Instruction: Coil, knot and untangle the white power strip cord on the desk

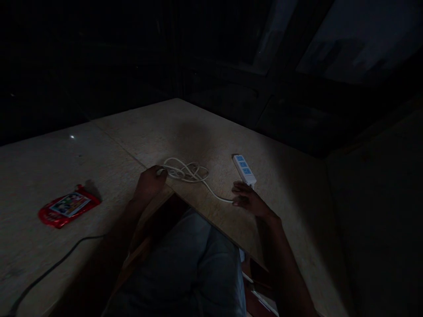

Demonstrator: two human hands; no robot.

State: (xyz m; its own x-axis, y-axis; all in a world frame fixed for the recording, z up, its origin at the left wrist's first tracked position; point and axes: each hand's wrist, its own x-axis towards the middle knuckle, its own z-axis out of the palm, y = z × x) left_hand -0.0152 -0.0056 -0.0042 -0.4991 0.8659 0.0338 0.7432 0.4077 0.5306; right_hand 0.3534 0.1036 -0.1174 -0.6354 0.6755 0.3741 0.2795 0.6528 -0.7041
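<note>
A white power strip with blue sockets lies on the pale wooden table. Its white cable runs left into a loose coil. My left hand is closed at the left end of the coil, where the cable's end seems to sit in its fingers. My right hand rests just below the power strip, its fingers curled on the stretch of cable that runs toward the strip. The scene is very dark.
A red packet with a colourful label lies at the left. A dark cable crosses the table's lower left. My lap in grey trousers fills the notch in the table's front edge. Dark walls stand behind.
</note>
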